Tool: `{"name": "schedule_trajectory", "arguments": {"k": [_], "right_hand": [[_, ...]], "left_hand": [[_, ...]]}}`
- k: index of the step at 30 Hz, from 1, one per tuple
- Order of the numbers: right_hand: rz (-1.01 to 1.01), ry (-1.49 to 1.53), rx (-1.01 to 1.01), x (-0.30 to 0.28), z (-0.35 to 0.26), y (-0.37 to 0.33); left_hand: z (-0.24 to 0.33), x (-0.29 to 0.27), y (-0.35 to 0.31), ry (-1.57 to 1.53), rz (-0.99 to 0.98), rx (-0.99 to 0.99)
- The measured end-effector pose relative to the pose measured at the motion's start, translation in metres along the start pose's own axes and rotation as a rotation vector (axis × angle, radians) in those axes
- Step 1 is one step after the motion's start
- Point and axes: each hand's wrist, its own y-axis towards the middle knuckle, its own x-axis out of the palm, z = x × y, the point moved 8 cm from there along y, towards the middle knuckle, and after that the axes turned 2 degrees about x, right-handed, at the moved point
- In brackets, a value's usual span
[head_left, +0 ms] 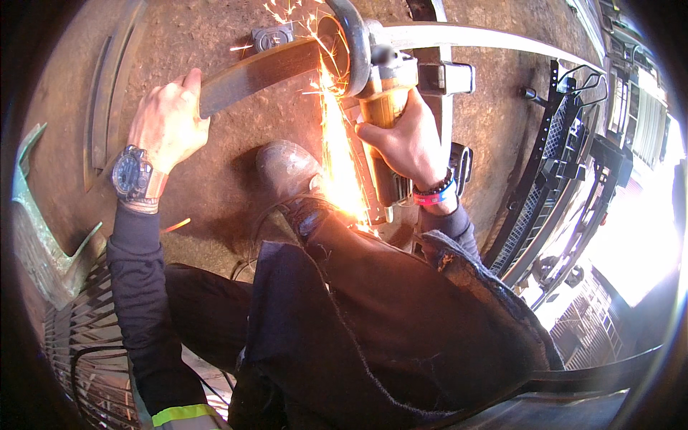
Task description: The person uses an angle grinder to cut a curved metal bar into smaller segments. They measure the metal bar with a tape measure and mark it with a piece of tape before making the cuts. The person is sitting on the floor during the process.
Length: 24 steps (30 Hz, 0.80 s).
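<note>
My left hand (163, 118) grips the near end of a flat metal bar (261, 75), thumb on one side and fingers on the other. My right hand (410, 143) is wrapped round the yellow body of an angle grinder (380, 109). The grinder's round dark guard (356, 46) stands against the bar, and orange sparks (335, 136) spray from there down toward me. The spot where the disc meets the metal is lost in glare. Beyond the grinder a bright curved strip (494, 37) runs right; I cannot tell whether it belongs to the same bar.
Sparks pass beside my boot (287, 168) and reach the brown apron (401, 287) over my leg. A small dark metal block (272, 36) lies behind the bar. Long strips (100, 107) lie at left, near a greenish metal piece (54, 229). Black metal frames (552, 172) stand at right.
</note>
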Motion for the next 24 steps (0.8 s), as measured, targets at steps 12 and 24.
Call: {"name": "schedule_trajectory", "arguments": {"k": [12,24], "right_hand": [[-0.038,0.002,0.008,0.005,0.017,-0.013],[-0.028,0.000,0.005,0.003,0.010,-0.010]], "left_hand": [[-0.007,0.007,0.002,-0.017,-0.045,-0.028],[0.000,0.001,-0.002,0.020,0.031,0.008]]}}
